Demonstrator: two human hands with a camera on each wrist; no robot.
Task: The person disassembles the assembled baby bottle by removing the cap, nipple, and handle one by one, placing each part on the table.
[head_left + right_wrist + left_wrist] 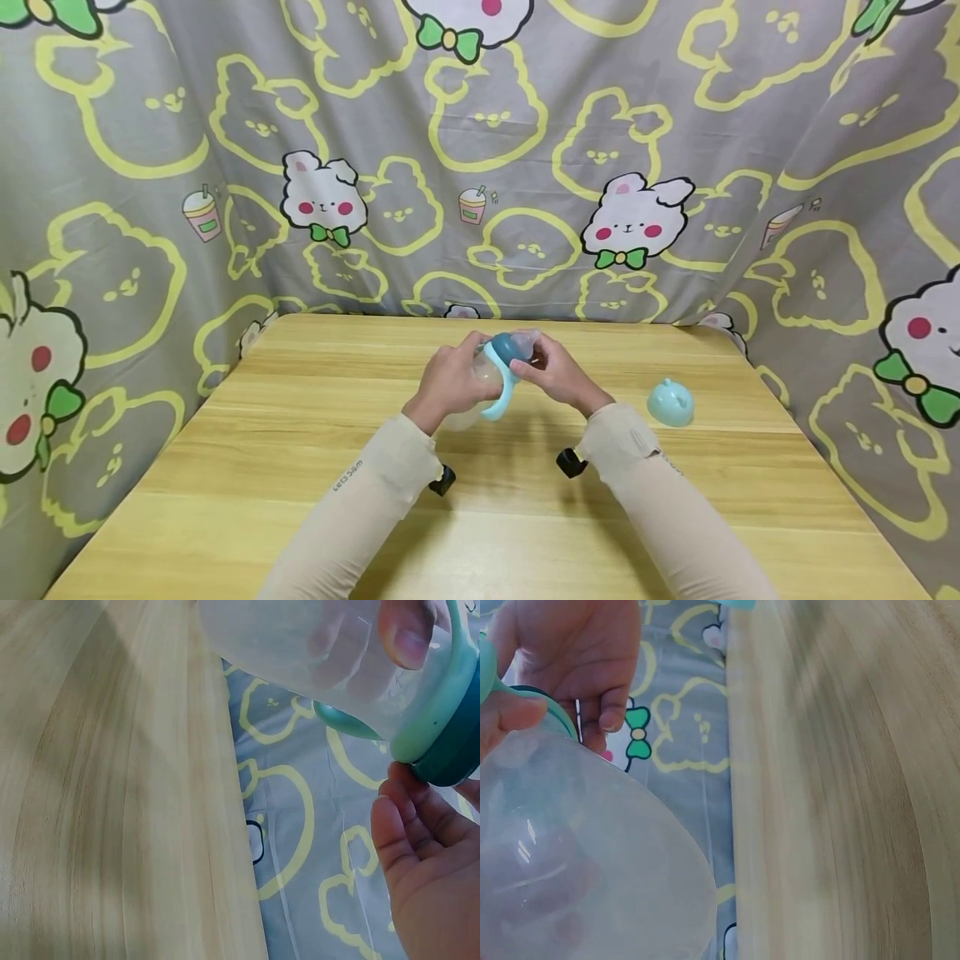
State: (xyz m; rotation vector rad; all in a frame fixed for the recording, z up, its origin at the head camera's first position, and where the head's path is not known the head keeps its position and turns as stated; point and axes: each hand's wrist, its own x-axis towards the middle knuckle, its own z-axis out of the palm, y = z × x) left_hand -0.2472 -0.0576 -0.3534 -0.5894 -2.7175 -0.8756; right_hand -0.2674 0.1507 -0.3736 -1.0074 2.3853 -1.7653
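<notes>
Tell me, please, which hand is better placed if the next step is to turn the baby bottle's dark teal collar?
Probably the right hand: its fingers touch the dark teal collar. The left hand grips the baby bottle, so it seems better suited to steadying.

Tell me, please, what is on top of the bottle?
A dark teal collar and a translucent spout. The right hand covers part of the collar, so that part cannot be seen.

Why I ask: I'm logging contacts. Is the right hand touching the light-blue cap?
Apart: the head view shows bare tabletop between right hand and cap.
</notes>
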